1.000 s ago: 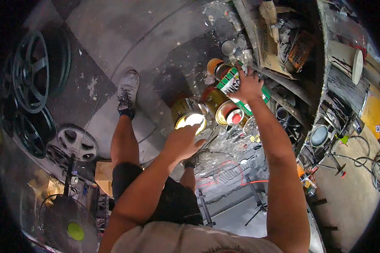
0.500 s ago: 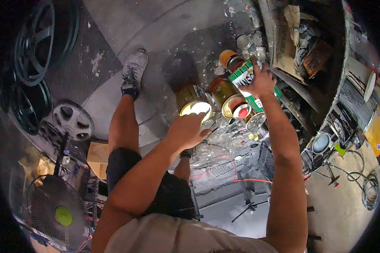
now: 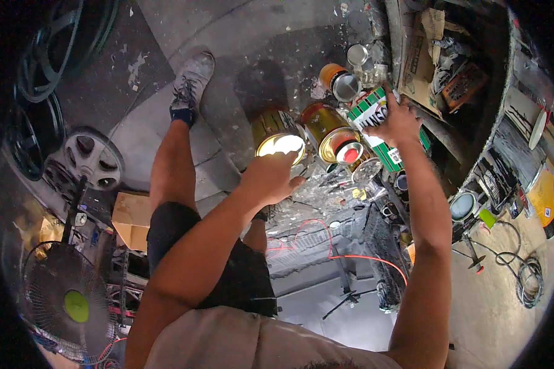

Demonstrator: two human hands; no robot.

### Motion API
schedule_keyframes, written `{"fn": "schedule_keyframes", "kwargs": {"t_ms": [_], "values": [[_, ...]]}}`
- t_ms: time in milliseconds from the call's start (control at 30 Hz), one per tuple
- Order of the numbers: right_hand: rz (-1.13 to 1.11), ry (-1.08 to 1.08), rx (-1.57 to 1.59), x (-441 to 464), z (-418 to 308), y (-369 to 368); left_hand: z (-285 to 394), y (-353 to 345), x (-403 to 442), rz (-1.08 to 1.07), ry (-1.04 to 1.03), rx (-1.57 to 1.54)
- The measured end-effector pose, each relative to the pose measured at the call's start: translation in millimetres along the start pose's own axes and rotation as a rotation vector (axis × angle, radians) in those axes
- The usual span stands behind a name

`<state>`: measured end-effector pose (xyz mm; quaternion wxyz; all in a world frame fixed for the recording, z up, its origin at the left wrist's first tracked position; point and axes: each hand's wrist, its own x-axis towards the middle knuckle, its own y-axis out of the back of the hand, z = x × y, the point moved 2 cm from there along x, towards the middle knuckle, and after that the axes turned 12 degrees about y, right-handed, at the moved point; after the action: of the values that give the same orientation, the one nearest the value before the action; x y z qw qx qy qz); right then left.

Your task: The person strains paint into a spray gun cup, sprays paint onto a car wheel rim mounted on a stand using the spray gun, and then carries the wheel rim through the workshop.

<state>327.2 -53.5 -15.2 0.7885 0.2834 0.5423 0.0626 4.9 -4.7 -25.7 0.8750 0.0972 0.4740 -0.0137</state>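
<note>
My left hand (image 3: 269, 179) is at the near rim of a gold paint can (image 3: 269, 130) with a bright white top. Its thumb stands apart; glare and the hand itself hide the fingertips, so I cannot tell whether they grip the rim. My right hand (image 3: 397, 123) is clasped over a green-and-white rectangular tin (image 3: 375, 112), fingers across its upper end. Left of this tin stands a second gold can (image 3: 323, 126), by a small can with a red centre (image 3: 349, 154). Beyond them is an orange can (image 3: 332, 75) with a grey top.
A round metal container (image 3: 357, 54) is at the back. Cardboard (image 3: 423, 55) and scraps fill a bay at right. At left are a fan (image 3: 68, 301), a cardboard box (image 3: 131, 218) and a wheel cover (image 3: 94, 158). A red cord (image 3: 369, 258) crosses the near floor.
The green-and-white tin has shifted right in my right hand, uncovering more of the orange can's top. My left hand remains at the gold can's rim. The whole view has shifted slightly.
</note>
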Motion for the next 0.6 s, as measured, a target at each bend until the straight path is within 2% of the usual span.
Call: {"fn": "schedule_keyframes", "kwargs": {"t_ms": [600], "values": [[-0.085,0.015,0.033,4,10,1,8,7,-2,-0.027,0.033,-0.010]]}}
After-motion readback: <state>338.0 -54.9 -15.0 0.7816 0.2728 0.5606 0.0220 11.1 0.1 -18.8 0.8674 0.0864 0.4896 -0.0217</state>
